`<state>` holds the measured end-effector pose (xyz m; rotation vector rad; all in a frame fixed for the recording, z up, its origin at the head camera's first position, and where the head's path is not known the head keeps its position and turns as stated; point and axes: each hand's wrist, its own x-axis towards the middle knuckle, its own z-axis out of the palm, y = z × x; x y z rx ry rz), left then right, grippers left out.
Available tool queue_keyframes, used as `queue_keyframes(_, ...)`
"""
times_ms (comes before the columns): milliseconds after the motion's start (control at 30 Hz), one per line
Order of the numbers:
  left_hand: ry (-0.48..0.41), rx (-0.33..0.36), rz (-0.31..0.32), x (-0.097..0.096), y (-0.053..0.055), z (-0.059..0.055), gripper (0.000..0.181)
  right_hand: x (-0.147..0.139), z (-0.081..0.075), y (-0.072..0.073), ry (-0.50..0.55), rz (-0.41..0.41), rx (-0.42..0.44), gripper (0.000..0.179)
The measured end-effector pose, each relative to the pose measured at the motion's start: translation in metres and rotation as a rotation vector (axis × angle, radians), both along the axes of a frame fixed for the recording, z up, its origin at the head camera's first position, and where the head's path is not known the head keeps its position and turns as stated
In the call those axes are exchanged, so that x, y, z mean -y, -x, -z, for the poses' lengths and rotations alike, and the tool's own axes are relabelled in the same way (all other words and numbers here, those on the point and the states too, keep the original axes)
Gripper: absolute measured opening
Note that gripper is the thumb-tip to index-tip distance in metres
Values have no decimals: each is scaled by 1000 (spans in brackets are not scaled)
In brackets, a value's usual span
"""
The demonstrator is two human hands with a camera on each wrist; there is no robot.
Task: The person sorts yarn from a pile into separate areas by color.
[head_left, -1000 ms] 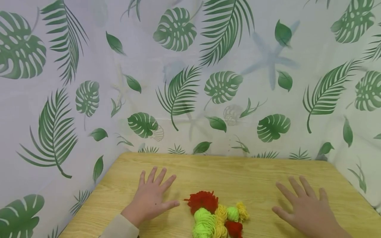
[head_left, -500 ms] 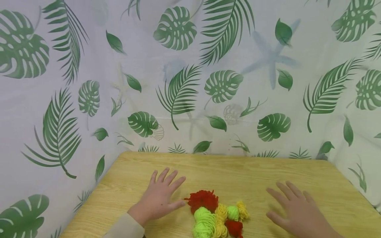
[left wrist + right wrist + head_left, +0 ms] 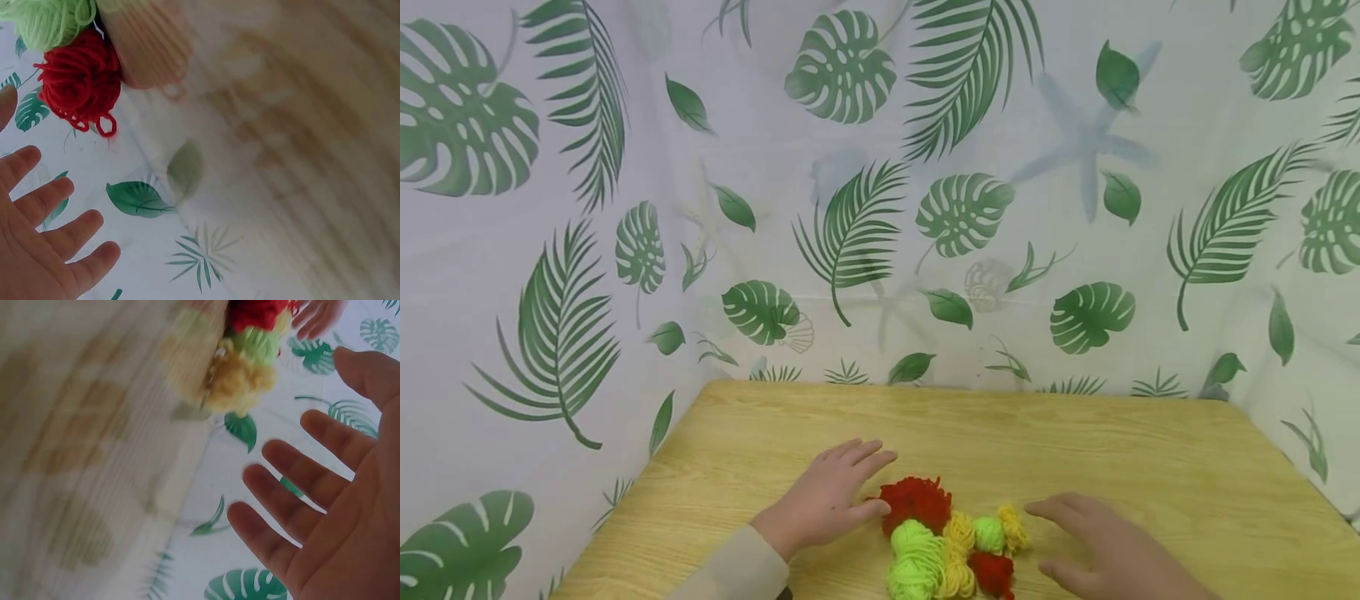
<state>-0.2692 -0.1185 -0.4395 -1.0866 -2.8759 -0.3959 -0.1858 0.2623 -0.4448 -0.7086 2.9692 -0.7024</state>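
A cluster of yarn sits at the table's near middle. It has a large red ball [image 3: 917,502], a big lime-green ball [image 3: 916,562], a yellow bundle [image 3: 958,557], a small green ball [image 3: 989,534], a small yellow bundle [image 3: 1012,528] and a small red ball [image 3: 992,573]. My left hand [image 3: 826,500] is at the cluster's left, fingers extended, its thumb tip overlapping the large red ball in the head view; contact is unclear. In the left wrist view that red ball [image 3: 81,81] lies beyond the spread fingers. To the right, my right hand [image 3: 1105,546] reaches toward the yarn, fingers relaxed, holding nothing.
The yarn rests on a wood-grain table [image 3: 760,417] whose surface looks glossy in both wrist views. White cloth [image 3: 880,250] printed with green leaves hangs behind the table and along its sides.
Both hands have moved inward toward the yarn, the left going right and the right going left. Their spread fingers have drawn closer together. The yarn has stayed in place on the table.
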Motion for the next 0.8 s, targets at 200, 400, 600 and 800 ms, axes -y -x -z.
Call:
queue_keyframes(200, 4, 66, 37, -15, 5, 5, 58, 18, -2, -3, -2, -81, 165, 53)
queue_keyframes(400, 2, 133, 57, -29, 8, 4, 52, 36, -2, -4, -13, -132, 211, 46)
queue_keyframes(600, 10, 193, 72, -36, 10, 5, 50, 50, 7, -2, -56, -156, 222, 49)
queue_keyframes(800, 36, 217, 116, -41, 13, 10, 49, 52, 14, 4, -85, -261, 168, 45)
